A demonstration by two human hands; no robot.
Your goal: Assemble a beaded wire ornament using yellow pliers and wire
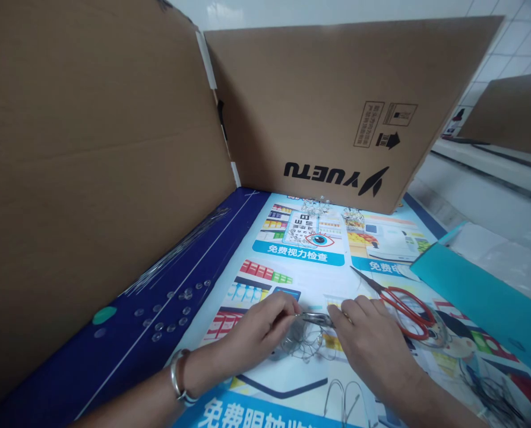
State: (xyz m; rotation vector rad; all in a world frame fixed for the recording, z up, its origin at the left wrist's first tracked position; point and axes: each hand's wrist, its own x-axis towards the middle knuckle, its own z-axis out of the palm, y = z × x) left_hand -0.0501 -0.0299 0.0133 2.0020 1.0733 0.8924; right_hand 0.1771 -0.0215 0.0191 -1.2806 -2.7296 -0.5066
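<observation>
My right hand is closed around a pair of pliers, whose metal jaws point left. Just off the tip of the jaws, my left hand pinches a thin wire with thumb and forefinger; most of that wire is hidden by the fingers. Beneath both hands lies a loose tangle of thin silvery wire, seemingly with small clear pieces in it. Red-handled scissors rest beside my right hand, blades pointing away to the left.
Clear round beads and straight wires lie on the blue strip, near a green disc. Beaded wire clusters sit farther back. Bent wires lie in front. Cardboard panels stand behind and left; a turquoise box stands right.
</observation>
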